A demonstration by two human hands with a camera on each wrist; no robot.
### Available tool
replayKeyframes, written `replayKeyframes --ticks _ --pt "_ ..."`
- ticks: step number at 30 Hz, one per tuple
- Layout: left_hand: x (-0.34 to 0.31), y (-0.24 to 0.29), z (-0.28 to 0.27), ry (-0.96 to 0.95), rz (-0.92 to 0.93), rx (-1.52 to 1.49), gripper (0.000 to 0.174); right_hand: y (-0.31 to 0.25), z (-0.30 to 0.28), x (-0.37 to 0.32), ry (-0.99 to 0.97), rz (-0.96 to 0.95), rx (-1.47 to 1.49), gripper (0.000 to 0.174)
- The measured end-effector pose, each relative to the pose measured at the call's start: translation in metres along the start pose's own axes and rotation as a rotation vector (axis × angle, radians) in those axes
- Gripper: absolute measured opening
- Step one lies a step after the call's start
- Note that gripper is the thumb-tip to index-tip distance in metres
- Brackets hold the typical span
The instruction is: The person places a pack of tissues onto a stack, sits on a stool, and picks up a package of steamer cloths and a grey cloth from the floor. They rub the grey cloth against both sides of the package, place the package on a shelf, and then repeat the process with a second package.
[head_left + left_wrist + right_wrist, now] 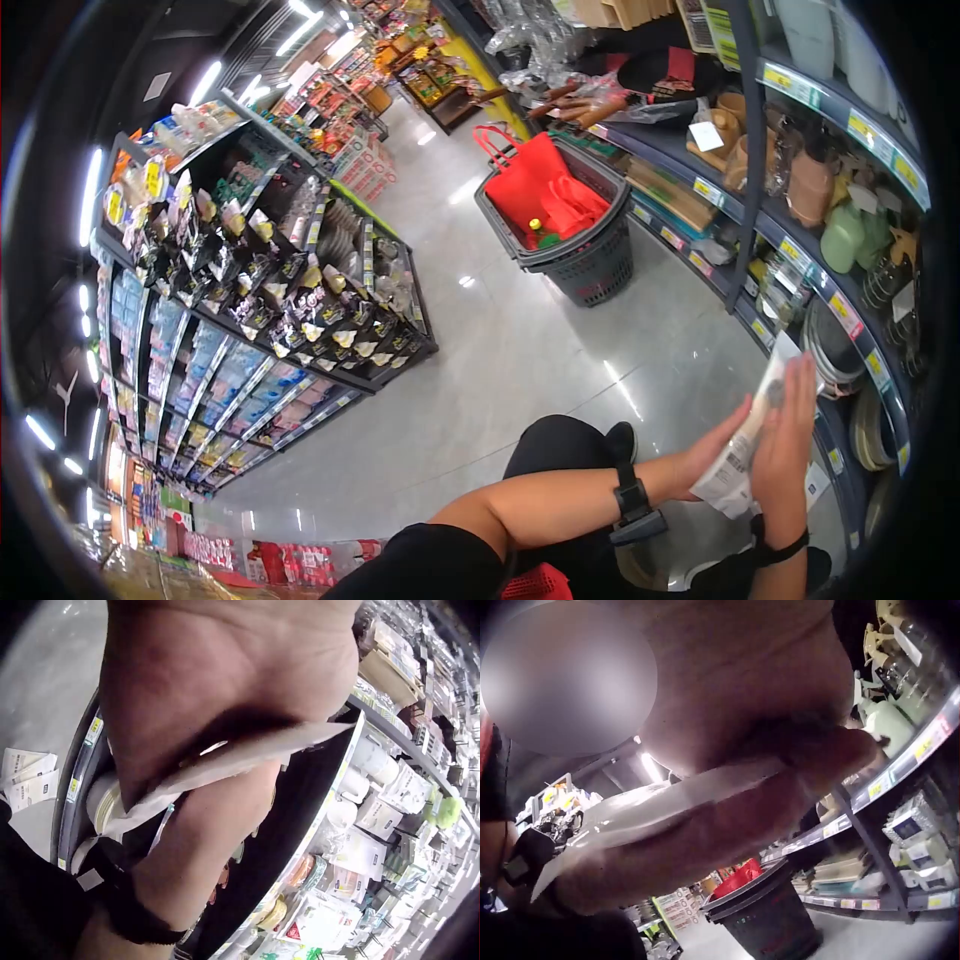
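Observation:
A thin, flat white packet (738, 462) with printing and a barcode stands on edge between my two palms. My left hand (706, 452) lies flat along its near side, with part of its fingers hidden behind the packet. Against the other face presses my right hand (784, 440), fingers straight and pointing up. From the left wrist, the packet (225, 765) shows as a thin pale edge sandwiched between the hands. The right wrist view shows the packet's glossy plastic face (641, 814) alongside the left hand's long, straight edge.
A dark wheeled shopping basket (590, 275) holding a red bag (548, 190) stands on the grey floor ahead. Shelves of kitchenware (745, 215) curve along the right, close to my hands. A display rack (260, 300) stands at left. Some white packets (31, 784) lie low beside the shelf.

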State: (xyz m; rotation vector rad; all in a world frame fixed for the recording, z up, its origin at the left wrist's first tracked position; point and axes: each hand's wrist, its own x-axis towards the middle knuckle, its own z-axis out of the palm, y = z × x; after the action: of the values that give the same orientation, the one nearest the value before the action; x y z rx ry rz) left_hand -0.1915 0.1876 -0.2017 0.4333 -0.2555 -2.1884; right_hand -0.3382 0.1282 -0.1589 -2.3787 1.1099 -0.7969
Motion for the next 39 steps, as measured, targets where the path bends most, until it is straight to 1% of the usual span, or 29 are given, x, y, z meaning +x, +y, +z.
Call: replayKeyframes --ticks 1,2,4,7,8,11,12,15,16,18,19,20,21,22,23,24,25,26,27,28,29,30,31,32,33,35,36,39 --pt "-0.001 -0.002 0.002 0.012 -0.019 -0.041 0.102 -0.002 -0.004 0.002 0.010 0.089 0.029 0.061" --pt "-0.001 -0.004 0.004 0.023 -0.039 -0.084 0.100 -0.006 0.000 -0.003 -0.023 0.043 0.060 0.062" --pt "-0.009 0.001 0.010 0.199 -0.079 -0.187 0.102 -0.018 0.011 -0.023 -0.084 -0.045 0.115 0.063" --pt "-0.002 0.005 -0.010 0.003 0.118 -0.156 0.095 -0.044 0.009 -0.037 -0.212 -0.162 0.120 0.064" --pt "-0.007 0.011 0.008 0.059 0.105 -0.193 0.090 -0.032 0.005 -0.031 -0.195 -0.197 0.019 0.063" --pt "-0.003 0.006 0.019 -0.023 0.095 -0.083 0.084 0.004 -0.012 -0.006 0.051 -0.055 -0.140 0.061" --pt "0.003 0.000 0.005 -0.066 0.110 0.000 0.082 0.004 -0.014 -0.002 0.111 0.047 -0.061 0.060" --pt "0.006 -0.012 -0.005 -0.042 0.032 -0.107 0.082 0.007 0.004 -0.020 0.066 -0.032 -0.020 0.061" --pt "0.005 -0.008 -0.006 -0.003 0.058 -0.110 0.082 -0.005 0.008 -0.027 0.011 -0.072 0.053 0.062" --pt "-0.004 0.005 -0.002 0.068 0.110 -0.110 0.082 -0.033 0.004 -0.036 -0.121 -0.135 0.059 0.063" --pt "-0.004 0.008 0.003 0.075 0.122 -0.099 0.080 -0.037 0.001 -0.036 -0.187 -0.166 0.062 0.064" --pt "-0.005 0.008 0.010 0.085 0.131 -0.090 0.079 -0.027 -0.003 -0.030 -0.159 -0.206 -0.012 0.064" --pt "-0.003 0.007 0.015 0.096 0.139 -0.084 0.078 -0.013 -0.009 -0.023 -0.071 -0.137 -0.035 0.064" --pt "0.001 0.001 0.007 0.027 0.108 -0.019 0.077 0.002 -0.013 -0.015 0.016 -0.068 -0.057 0.064" --pt "0.001 -0.002 0.000 0.035 0.071 0.011 0.077 0.010 -0.017 -0.009 0.101 0.000 -0.077 0.064" --pt "0.002 -0.004 -0.008 0.042 0.033 0.038 0.077 0.011 -0.020 -0.005 0.143 0.082 0.036 0.063" --pt "0.004 -0.009 -0.010 0.045 -0.014 0.060 0.077 0.011 -0.016 -0.011 0.118 0.033 0.031 0.064" --pt "-0.001 -0.005 0.006 0.005 0.000 0.053 0.077 0.008 -0.007 -0.020 0.091 -0.011 0.023 0.065" --pt "-0.001 -0.003 0.013 0.078 0.031 0.010 0.077 0.001 -0.001 -0.027 0.069 -0.063 0.021 0.066" --pt "-0.002 0.000 0.017 0.156 0.065 -0.027 0.078 -0.017 0.002 -0.035 -0.035 -0.037 0.085 0.069" --pt "-0.003 0.003 0.019 0.238 0.103 -0.060 0.078 -0.019 0.001 -0.034 -0.055 -0.082 0.069 0.070" --pt "-0.004 0.006 0.016 0.093 0.099 -0.094 0.080 -0.020 0.001 -0.033 -0.076 -0.128 0.056 0.071" --pt "-0.002 0.005 0.007 0.033 0.037 -0.062 0.081 -0.020 0.001 -0.033 -0.101 -0.174 0.045 0.072" --pt "0.000 0.000 -0.005 -0.027 -0.023 -0.030 0.081 -0.002 -0.002 -0.026 -0.015 -0.151 -0.034 0.070" --pt "0.001 -0.007 -0.014 -0.085 -0.079 0.004 0.082 0.010 -0.009 -0.019 0.037 -0.055 -0.016 0.069" --pt "0.005 -0.028 -0.008 0.039 -0.134 0.072 0.088 0.018 -0.025 -0.005 0.151 0.131 0.035 0.067" --pt "0.008 -0.036 -0.007 0.100 -0.159 0.110 0.091 0.014 -0.027 -0.006 0.120 0.130 0.063 0.064" --pt "0.011 -0.043 -0.023 0.470 0.102 0.333 0.092 -0.019 -0.012 -0.032 -0.022 -0.006 0.151 0.061"
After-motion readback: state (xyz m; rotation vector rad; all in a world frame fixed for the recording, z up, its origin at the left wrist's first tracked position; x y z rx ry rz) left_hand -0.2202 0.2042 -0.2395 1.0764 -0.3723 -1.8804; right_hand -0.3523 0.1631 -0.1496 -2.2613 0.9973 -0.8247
